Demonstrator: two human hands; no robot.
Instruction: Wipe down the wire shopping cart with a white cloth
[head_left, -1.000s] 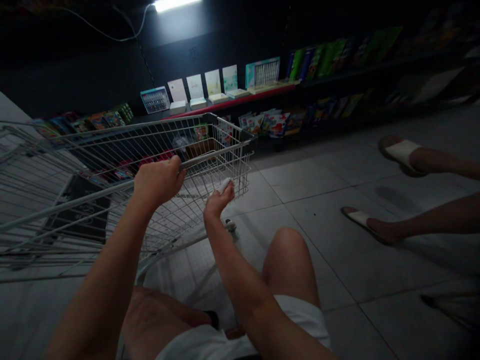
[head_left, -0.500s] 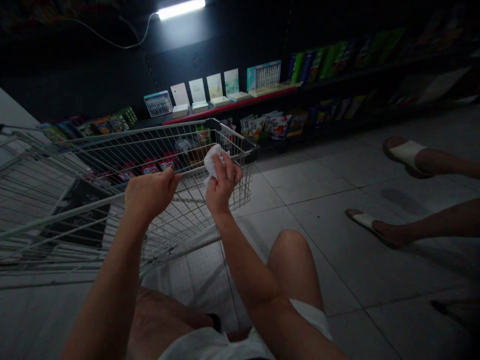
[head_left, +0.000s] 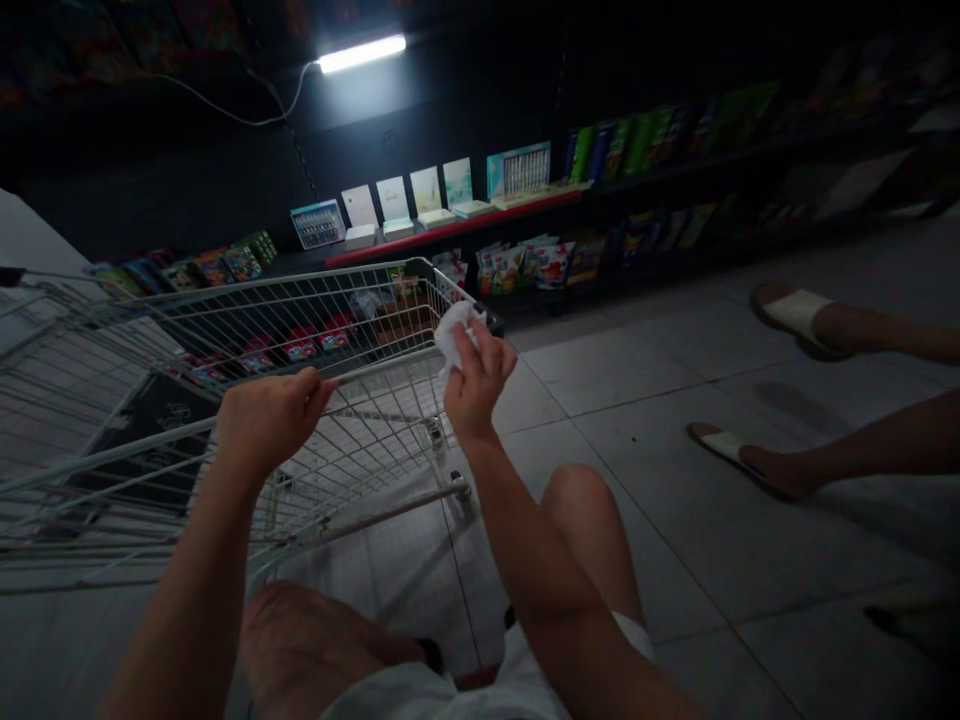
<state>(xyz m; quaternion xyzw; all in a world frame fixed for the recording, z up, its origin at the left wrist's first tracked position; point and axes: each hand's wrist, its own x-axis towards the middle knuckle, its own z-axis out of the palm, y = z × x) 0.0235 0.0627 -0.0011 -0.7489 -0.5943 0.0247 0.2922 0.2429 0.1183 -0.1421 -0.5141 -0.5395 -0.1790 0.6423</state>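
Left grip [head_left: 266, 415] wraps over near top rail of cart [head_left: 390, 366]. Right grip [head_left: 478, 385] half curled, fingers on bunched white cloth [head_left: 454, 328] by cart's front corner; can't tell if cloth touches rail. Knee [head_left: 581, 500] and caster [head_left: 459, 487] below right grip. Another person's sandaled feet [head_left: 799, 312] well right. Cart blocks both grips from shelf [head_left: 450, 238] beyond: packets [head_left: 553, 263] low, books [head_left: 425, 192] above.

In front of me, the tiled floor [head_left: 645, 430] carries the shopping cart [head_left: 386, 370] and another person's sandals [head_left: 801, 311]. Upright pale booklets [head_left: 425, 190] and a boxed set [head_left: 519, 173] stand on the red-edged shelf [head_left: 450, 228]; packets [head_left: 555, 262], perhaps snacks, fill the dim one below.
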